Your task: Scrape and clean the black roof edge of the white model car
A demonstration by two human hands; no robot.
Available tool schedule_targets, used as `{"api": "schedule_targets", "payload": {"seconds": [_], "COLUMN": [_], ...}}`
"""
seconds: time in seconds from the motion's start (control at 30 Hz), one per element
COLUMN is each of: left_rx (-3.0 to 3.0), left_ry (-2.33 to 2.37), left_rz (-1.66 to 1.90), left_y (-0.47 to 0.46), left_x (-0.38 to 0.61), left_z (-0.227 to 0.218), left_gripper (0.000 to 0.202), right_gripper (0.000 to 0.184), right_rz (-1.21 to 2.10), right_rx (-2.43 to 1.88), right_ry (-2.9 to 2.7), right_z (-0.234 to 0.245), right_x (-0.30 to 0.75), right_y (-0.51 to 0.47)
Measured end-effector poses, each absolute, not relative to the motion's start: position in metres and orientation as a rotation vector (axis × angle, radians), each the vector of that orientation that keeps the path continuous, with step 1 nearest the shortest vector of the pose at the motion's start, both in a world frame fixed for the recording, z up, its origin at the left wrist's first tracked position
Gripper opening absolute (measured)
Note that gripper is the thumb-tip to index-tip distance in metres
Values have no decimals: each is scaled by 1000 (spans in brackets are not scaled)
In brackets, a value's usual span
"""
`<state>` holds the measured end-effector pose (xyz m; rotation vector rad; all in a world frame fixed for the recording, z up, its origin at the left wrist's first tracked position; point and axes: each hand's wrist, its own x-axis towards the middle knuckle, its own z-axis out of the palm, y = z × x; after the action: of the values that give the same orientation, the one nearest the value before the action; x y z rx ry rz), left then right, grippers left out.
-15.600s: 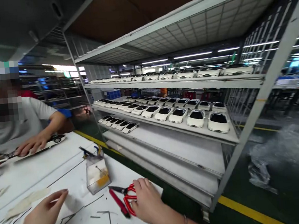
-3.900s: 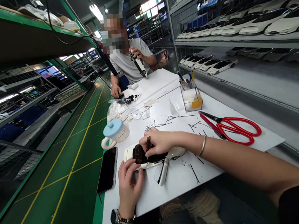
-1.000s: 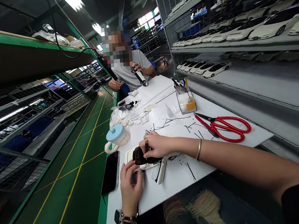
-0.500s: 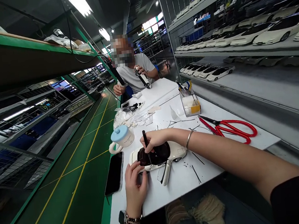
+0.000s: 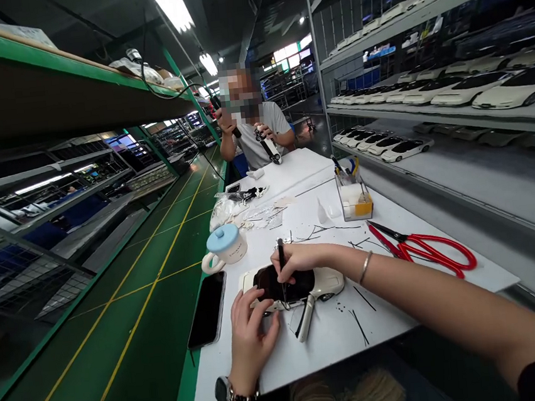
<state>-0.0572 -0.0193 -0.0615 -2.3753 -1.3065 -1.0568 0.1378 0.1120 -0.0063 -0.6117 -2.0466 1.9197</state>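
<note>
A white model car (image 5: 323, 279) with a dark roof lies on the white table (image 5: 323, 340), one door (image 5: 306, 318) swung open toward me. My left hand (image 5: 251, 336) rests on the car's near end, fingers curled against it. Pinched in my right hand (image 5: 301, 258) is a thin black tool (image 5: 282, 268), held upright with its tip on the car's dark roof.
A black phone (image 5: 207, 309) and a blue-lidded mug (image 5: 225, 246) sit left of the car. Red scissors (image 5: 426, 253), a clear tool box (image 5: 355, 196) and black strips lie beyond. A co-worker (image 5: 256, 132) holds another model car. Shelves of white cars (image 5: 474, 89) stand on the right.
My right hand has lifted slightly, and the black tool now stands upright with its tip on the roof. My left hand stays on the car's end. The view shifted a little.
</note>
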Motion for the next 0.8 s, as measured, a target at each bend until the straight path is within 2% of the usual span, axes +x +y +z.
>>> {"api": "schedule_targets", "payload": {"seconds": [0.3,0.5,0.67,0.8], "left_rx": [-2349,-2274,-2164,-2179], "left_ry": [-1241,-1346,-1500,-1535], "left_rz": [-1192,-1364,-1485,-1504], "left_y": [-7,-14,-20,-21], "left_x": [-40,-45,-47,-44], "left_z": [-54,-57,-57,-57], "left_gripper": [16,16,18,17], "right_gripper": [27,27,22,20], "right_rz": [1926,1652,1159,1056], "right_rx": [-682,-803,-1069,-1165], "right_ry": [-1735,-1695,-2019,-2100], "right_z": [-6,3,-10,-25], "right_x": [163,184,178,166], "right_y": [90,74,51,46]}}
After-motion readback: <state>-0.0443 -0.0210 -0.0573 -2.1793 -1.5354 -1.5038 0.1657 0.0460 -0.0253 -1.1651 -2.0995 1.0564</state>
